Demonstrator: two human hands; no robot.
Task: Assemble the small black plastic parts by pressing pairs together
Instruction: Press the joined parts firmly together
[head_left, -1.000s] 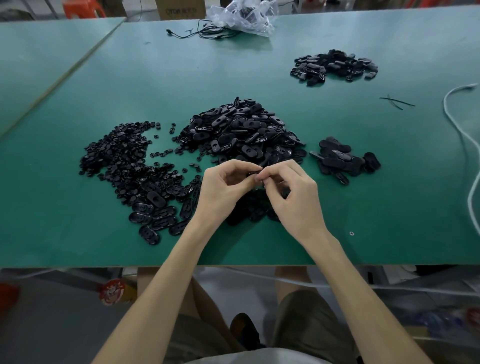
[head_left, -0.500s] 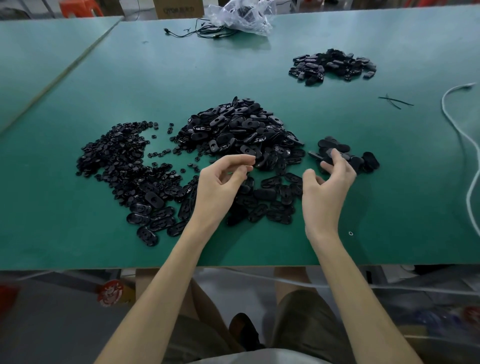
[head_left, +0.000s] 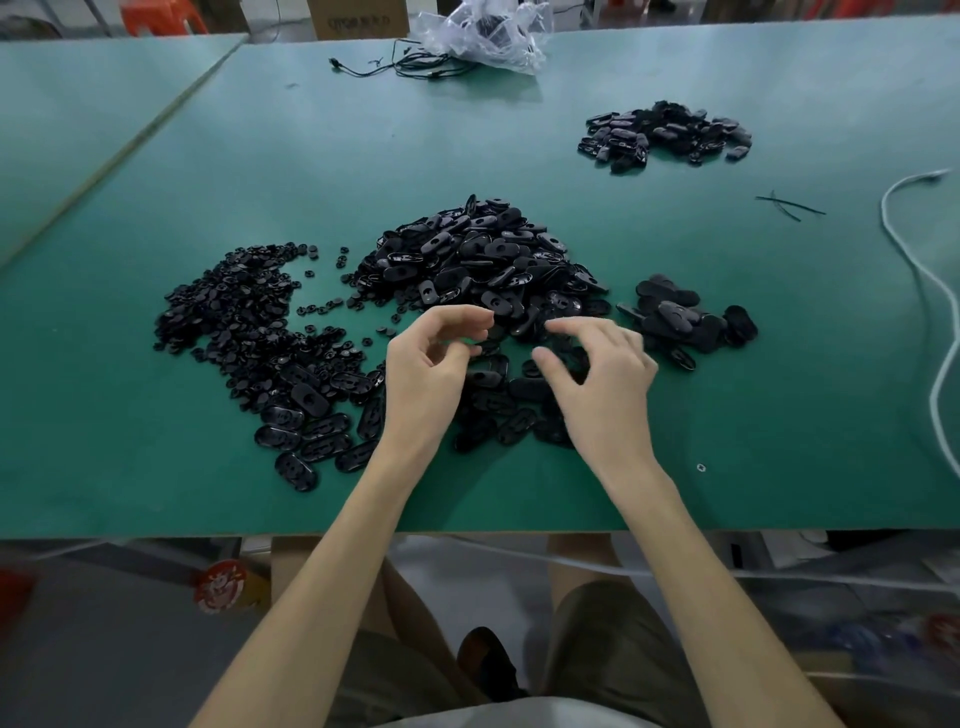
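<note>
A green-topped table (head_left: 675, 441) is filling most of the view, its near edge running across toward 6 o'clock. A second green table (head_left: 78, 130) is lying alongside at 10 o'clock, a thin pale line showing between the two. Behind the far edge a cardboard box (head_left: 356, 18) is standing at 12 o'clock and an orange stool (head_left: 161, 15) is sitting near 11 o'clock. Grey floor (head_left: 104, 649) is showing below the table at 7 o'clock. Soft, even light is falling across the tabletop.
</note>
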